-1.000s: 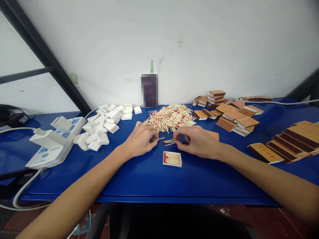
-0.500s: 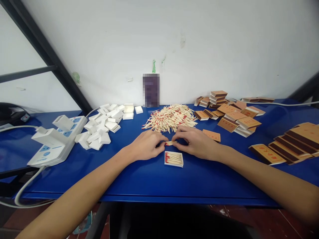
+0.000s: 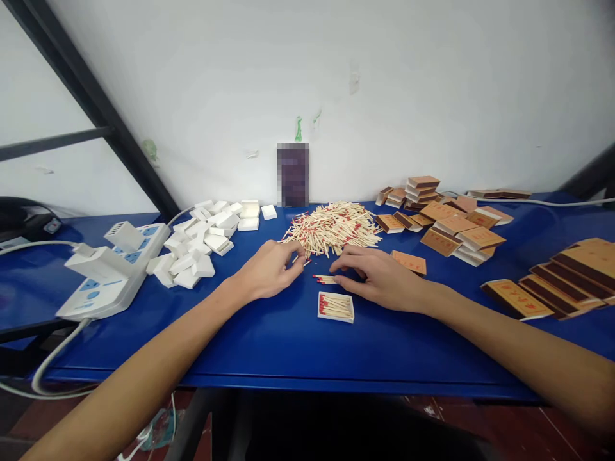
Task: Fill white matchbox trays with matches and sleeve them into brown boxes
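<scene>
My right hand pinches several red-tipped matches between thumb and fingers, their heads pointing left. By the near left edge of a big heap of loose matches, my left hand is closed, its thumb and forefinger around a match whose red head sticks out to the right. Just in front of the right hand's matches lies a white matchbox tray, partly filled with matches, heads to the left.
White empty trays lie in a jumble at left, beside a white power strip with plugs and cables. Orange matchbox sleeves are heaped at back right, with another row at far right. One flat sleeve lies behind my right hand.
My left hand has let go of the matches held between both hands and moved left and back to the heap's edge. The right hand stays in place with its matches.
</scene>
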`<state>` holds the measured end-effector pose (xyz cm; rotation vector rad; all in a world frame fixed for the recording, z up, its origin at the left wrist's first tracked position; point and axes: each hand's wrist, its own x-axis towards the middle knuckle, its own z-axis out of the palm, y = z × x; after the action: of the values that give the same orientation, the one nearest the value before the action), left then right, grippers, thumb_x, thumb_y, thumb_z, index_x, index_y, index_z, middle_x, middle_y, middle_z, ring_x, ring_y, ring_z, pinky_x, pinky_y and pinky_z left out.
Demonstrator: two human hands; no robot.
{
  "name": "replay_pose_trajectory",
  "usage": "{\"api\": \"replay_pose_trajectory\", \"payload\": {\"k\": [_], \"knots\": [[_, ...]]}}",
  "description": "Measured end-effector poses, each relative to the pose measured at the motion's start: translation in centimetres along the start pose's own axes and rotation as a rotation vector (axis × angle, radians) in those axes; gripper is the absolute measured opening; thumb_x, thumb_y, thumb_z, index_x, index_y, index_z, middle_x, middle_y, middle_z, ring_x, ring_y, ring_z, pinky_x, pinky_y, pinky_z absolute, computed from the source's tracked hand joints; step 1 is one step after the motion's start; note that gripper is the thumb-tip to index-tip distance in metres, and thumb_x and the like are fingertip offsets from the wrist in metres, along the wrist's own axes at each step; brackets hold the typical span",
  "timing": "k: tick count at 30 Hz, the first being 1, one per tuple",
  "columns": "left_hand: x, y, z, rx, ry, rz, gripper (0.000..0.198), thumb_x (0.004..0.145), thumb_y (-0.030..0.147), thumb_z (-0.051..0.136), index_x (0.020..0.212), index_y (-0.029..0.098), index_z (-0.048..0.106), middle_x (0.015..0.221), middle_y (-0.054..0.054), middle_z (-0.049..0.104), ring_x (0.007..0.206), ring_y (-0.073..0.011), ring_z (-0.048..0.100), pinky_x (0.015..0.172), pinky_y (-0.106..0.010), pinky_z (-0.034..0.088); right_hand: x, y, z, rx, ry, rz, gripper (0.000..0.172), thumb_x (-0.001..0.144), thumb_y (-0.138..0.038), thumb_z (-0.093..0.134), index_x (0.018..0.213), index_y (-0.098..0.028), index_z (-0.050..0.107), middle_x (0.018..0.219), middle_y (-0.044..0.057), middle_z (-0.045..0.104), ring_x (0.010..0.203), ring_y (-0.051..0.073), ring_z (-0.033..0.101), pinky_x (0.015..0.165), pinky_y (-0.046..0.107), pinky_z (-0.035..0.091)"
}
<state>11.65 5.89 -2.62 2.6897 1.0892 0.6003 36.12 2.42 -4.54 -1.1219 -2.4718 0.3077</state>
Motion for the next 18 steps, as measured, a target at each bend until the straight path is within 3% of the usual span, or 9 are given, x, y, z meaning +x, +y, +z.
{"api": "replay_pose_trajectory", "payload": {"k": [4,8,12,18], "knots": [[0.0,-0.2,0.1,-0.025,-0.017,0.035,0.024,0.090,0.026,0.046,0.077,0.017,0.063,0.053,0.003,0.052,0.046,-0.0096,0.043,0.053,-0.025,0.032,0.1,0.2,0.3,-0.028,0.026,0.017,0.027,0.098,-0.029,0.044,0.110,-0.020,0.066,0.093,0.007,0.062,0.086,0.020,0.059,0.073,0.032,0.044],[0.2,-1.2,-0.2,0.057,-0.011,0.079,0.018,0.083,0.022,0.050,0.076,0.017,0.065,0.063,0.001,0.061,0.053,-0.0111,0.049,0.056,-0.026,0.034,0.2,0.0,0.6,-0.070,0.066,0.063,0.035,0.100,-0.028,0.038,0.124,-0.022,0.062,0.105,0.009,0.062,0.093,0.022,0.061,0.078,0.036,0.047],[0.3,-1.4,-0.4,0.131,-0.071,0.113,0.017,0.081,0.023,0.051,0.073,0.017,0.064,0.073,-0.002,0.066,0.062,-0.0141,0.054,0.061,-0.028,0.036,0.5,-0.7,0.7,-0.162,0.019,0.103,0.041,0.101,-0.033,0.034,0.133,-0.024,0.058,0.117,0.009,0.060,0.095,0.023,0.062,0.075,0.035,0.048],[0.5,-0.3,-0.1,0.115,-0.133,0.120,0.022,0.086,0.028,0.049,0.073,0.017,0.063,0.069,0.001,0.065,0.062,-0.0136,0.052,0.077,-0.036,0.033,0.9,-1.2,0.8,-0.252,-0.012,0.134,0.044,0.101,-0.040,0.034,0.132,-0.020,0.057,0.128,0.010,0.059,0.093,0.023,0.065,0.069,0.034,0.050]]}}
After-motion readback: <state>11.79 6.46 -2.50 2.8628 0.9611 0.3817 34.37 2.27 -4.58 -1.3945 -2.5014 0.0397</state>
